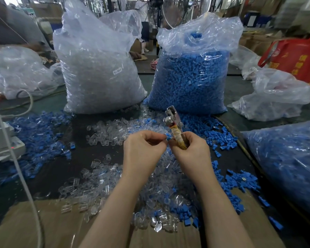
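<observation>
Workshop clutter crowded the background behind the tall bag of blue pieces (190, 77), where a standing fan (175, 11) and a person in a striped top (143, 20) could be seen. Directly in front of that bag, a worker's two bare hands met above the dark table (64, 161), both forearms reaching in from the near edge. The left hand (143, 149) was turned palm-down with its fingers curled, thumb and fingertips pinching a small blue piece (168, 136). The right hand (190, 151), touching it at the fingertips, was wrapped around the tape-bound handle of a metal tool (174, 122), whose shiny head stood upright and tilted slightly toward the bag. The blue piece sat against the handle, just below the metal head.

Left of the blue-filled bag stood a matching bag of clear pieces (97, 77), nearly touching it at the base. Loose clear pieces (111, 133) lay scattered in front of both, and loose blue pieces (220, 135) spilled from the foot of the blue-filled bag toward the worker. Flat cardboard (43, 224) covered the table's near edge. Far to the left of the bag sat a white device (2, 138) with a white tube (20, 174); to its right hung a red bag (297, 58).
</observation>
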A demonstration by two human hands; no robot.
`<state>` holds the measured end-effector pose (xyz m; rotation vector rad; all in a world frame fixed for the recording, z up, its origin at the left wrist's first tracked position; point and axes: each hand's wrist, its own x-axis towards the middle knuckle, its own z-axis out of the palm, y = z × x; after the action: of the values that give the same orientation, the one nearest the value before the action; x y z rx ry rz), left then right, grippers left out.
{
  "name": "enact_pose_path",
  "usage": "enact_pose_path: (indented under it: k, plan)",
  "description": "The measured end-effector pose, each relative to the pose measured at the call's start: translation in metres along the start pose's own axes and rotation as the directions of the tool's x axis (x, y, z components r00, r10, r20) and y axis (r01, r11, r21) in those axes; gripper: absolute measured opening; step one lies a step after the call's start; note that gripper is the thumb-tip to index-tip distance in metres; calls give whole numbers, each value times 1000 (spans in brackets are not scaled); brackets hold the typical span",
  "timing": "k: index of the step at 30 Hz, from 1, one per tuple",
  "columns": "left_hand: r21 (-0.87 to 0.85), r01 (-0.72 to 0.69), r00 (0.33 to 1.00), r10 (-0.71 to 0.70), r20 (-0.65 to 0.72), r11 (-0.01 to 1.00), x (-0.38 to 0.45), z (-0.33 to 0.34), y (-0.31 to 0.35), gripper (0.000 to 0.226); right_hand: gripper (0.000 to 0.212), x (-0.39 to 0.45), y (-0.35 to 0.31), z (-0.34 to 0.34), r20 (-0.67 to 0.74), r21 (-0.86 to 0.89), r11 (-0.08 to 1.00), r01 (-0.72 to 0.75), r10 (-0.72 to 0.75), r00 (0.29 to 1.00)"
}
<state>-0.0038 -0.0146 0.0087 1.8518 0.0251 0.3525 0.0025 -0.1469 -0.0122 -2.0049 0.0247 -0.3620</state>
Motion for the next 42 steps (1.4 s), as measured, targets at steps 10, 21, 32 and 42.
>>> enact_pose_path:
  k: [10, 21, 32, 42]
  plan:
    - [0, -46, 999, 46, -1, 999, -1, 4, -4, 25, 10, -1, 3, -3, 76, 170, 985, -15, 2, 997]
    - [-94, 62, 998, -63, -13, 994, 2, 0, -6, 14, 6, -2, -3, -5, 139, 151, 988, 9, -30, 990]
    - [-493, 102, 995, -98, 35, 864, 5, -9, -5, 7, 5, 1, 7, -16, 200, 93, 996, 14, -33, 979]
    - [-519, 38, 999, -38, 11, 854, 8, -11, -6, 7, 24, -1, 3, -14, 367, -26, 999, 18, -7, 930]
